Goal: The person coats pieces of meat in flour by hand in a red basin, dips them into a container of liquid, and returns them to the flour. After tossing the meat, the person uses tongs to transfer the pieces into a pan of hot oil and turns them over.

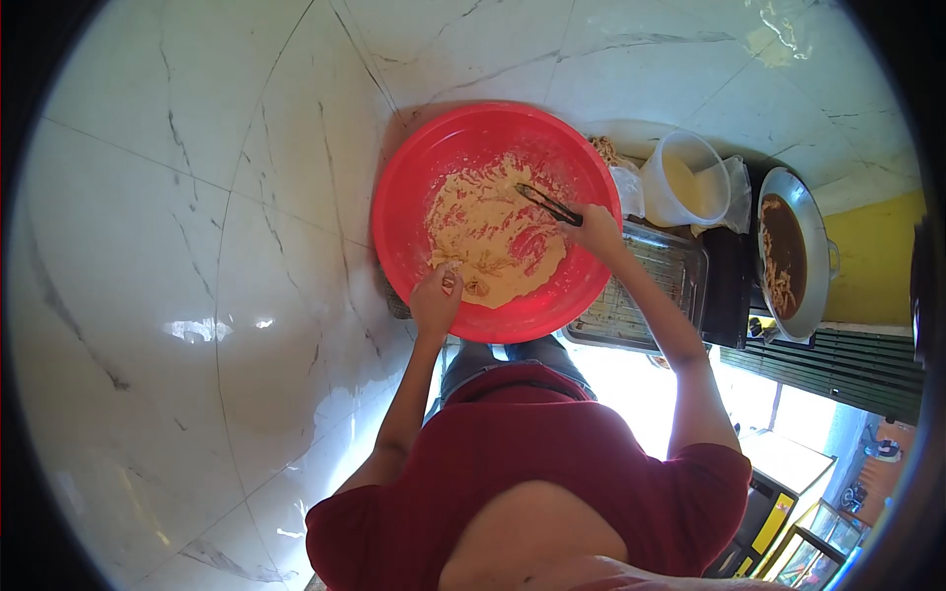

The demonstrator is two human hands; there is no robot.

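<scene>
1 pair of tongs (547, 204) in right hand (597, 231), 1 left hand (435, 301), 1 basin (406, 197)

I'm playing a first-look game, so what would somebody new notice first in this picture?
Probably the big red basin in the middle, with pale powder spread inside. Next might be the black tongs in the right hand, pointing in over the powder. Then, over on the right, a wide metal pan of brown liquid with tan pieces along its left side.
</scene>
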